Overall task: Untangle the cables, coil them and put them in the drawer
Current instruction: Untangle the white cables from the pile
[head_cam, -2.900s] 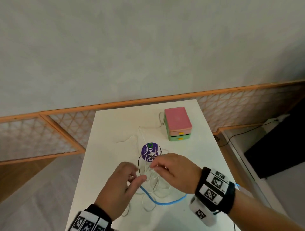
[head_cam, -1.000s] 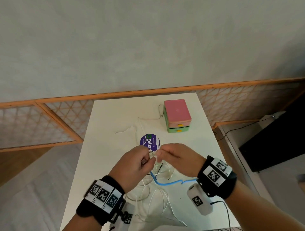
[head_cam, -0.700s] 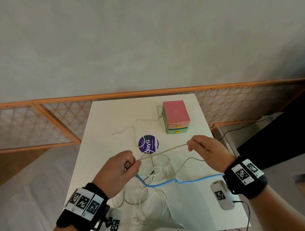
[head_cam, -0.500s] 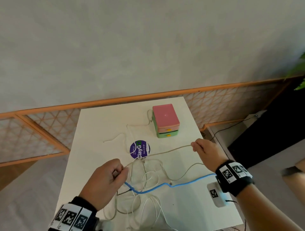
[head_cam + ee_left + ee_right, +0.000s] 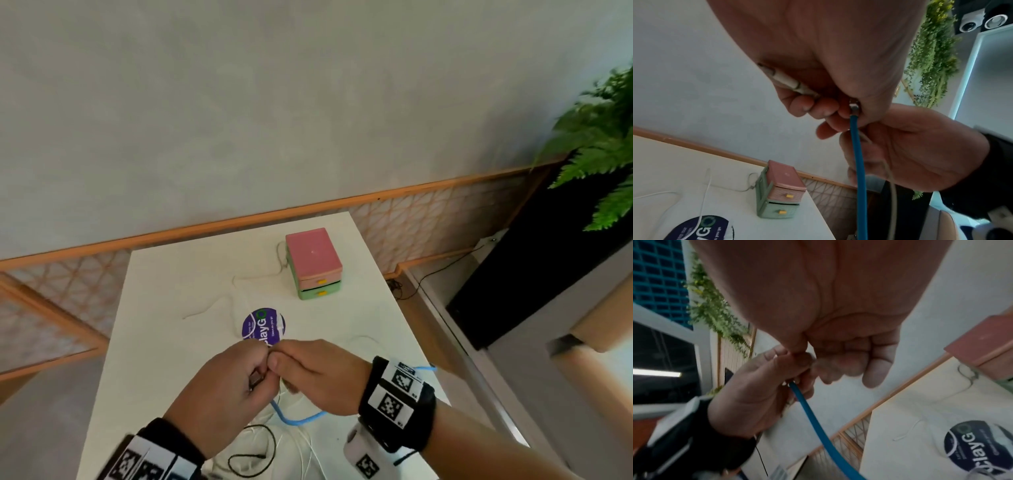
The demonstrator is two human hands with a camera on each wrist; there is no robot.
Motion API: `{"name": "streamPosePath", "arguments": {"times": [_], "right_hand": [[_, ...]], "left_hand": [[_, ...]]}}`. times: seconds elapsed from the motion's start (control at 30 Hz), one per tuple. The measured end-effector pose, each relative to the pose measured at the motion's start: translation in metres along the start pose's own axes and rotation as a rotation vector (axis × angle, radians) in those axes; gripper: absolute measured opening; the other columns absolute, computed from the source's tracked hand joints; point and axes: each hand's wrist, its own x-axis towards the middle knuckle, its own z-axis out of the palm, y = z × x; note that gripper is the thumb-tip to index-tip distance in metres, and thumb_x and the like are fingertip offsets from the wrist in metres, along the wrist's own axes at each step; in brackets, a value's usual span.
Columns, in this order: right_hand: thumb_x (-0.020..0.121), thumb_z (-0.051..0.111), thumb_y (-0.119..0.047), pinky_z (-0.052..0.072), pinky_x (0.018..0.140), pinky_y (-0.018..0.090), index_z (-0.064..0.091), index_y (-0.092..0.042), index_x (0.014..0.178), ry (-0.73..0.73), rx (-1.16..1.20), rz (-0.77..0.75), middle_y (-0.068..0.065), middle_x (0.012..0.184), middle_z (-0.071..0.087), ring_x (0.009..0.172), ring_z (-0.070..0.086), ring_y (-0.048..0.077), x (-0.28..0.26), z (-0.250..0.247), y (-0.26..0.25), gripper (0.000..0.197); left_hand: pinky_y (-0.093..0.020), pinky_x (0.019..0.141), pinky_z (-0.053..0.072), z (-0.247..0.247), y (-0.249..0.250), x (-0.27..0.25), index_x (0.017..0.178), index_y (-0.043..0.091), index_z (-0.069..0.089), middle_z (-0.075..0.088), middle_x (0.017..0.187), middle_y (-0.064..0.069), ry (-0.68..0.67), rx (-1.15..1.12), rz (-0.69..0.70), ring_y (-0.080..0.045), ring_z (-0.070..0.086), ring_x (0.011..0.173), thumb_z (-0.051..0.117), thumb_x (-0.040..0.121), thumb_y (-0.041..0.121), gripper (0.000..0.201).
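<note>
My left hand (image 5: 258,371) and right hand (image 5: 279,359) meet fingertip to fingertip above the table's near half. In the left wrist view the left hand's curled fingers (image 5: 807,105) grip a white cable's plug (image 5: 787,82) and the metal end of the blue cable (image 5: 859,162). The right hand (image 5: 910,154) holds a pale cable (image 5: 892,180) that runs through its curled fingers. The blue cable (image 5: 296,419) hangs below both hands onto a tangle of white cables (image 5: 305,445) and a thin black cable (image 5: 253,455). The small drawer box (image 5: 313,263), pink over green, stands at the back with both drawers pushed in.
A round purple sticker (image 5: 263,327) lies on the white table (image 5: 370,308) just beyond my hands, crossed by a loose white cable (image 5: 205,310) that runs to the drawer box. The table's right edge drops to the floor, with a dark cabinet (image 5: 534,284) and a plant (image 5: 603,144) beyond.
My right hand, which had drawn a pale cable out to the right, has come back to the left hand. The left hand still grips the blue cable's end.
</note>
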Motion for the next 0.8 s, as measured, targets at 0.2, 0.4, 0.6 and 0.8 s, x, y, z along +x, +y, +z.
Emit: {"name": "streamPosePath", "arguments": {"times": [0.2,0.4,0.6,0.8], "right_hand": [[0.108,0.042,-0.033,0.049,0.076,0.04,0.062,-0.024,0.091,0.056,0.182,0.004,-0.001,0.078,0.054,0.075,0.051,0.023,-0.006,-0.014,0.0,0.028],[0.109,0.045,-0.017,0.049,0.07,0.035,0.068,-0.012,0.099,0.322,0.529,0.025,0.007,0.07,0.046,0.066,0.046,0.021,-0.004,-0.019,0.011,0.025],[0.107,0.05,-0.012,0.048,0.067,0.029,0.069,-0.01,0.106,0.29,0.547,-0.051,0.005,0.072,0.053,0.063,0.048,0.017,-0.005,-0.003,0.01,0.019],[0.106,0.054,-0.021,0.044,0.069,0.022,0.073,-0.021,0.107,0.069,0.364,-0.03,-0.01,0.082,0.065,0.07,0.049,0.003,-0.015,0.01,0.006,0.018]], "left_hand": [[-0.016,0.061,0.046,-0.009,-0.003,-0.004,0.077,0.022,0.056,0.067,0.088,0.013,0.156,-0.076,-0.111,-0.012,0.064,0.072,0.07,0.097,0.035,0.028],[-0.035,0.081,0.056,-0.01,-0.01,-0.002,0.095,0.017,0.059,0.079,0.097,0.01,0.297,-0.377,-0.297,-0.011,0.076,0.081,0.049,0.108,0.03,0.021],[-0.02,0.055,0.039,-0.01,0.01,0.008,0.108,0.03,0.071,0.046,0.059,0.014,0.289,-0.547,-0.246,-0.013,0.037,0.055,0.049,0.094,0.063,0.042],[-0.01,0.054,0.036,-0.011,0.026,0.017,0.105,0.02,0.074,0.052,0.058,0.019,0.257,-0.535,-0.187,-0.002,0.043,0.049,0.056,0.105,0.04,0.027]]}}
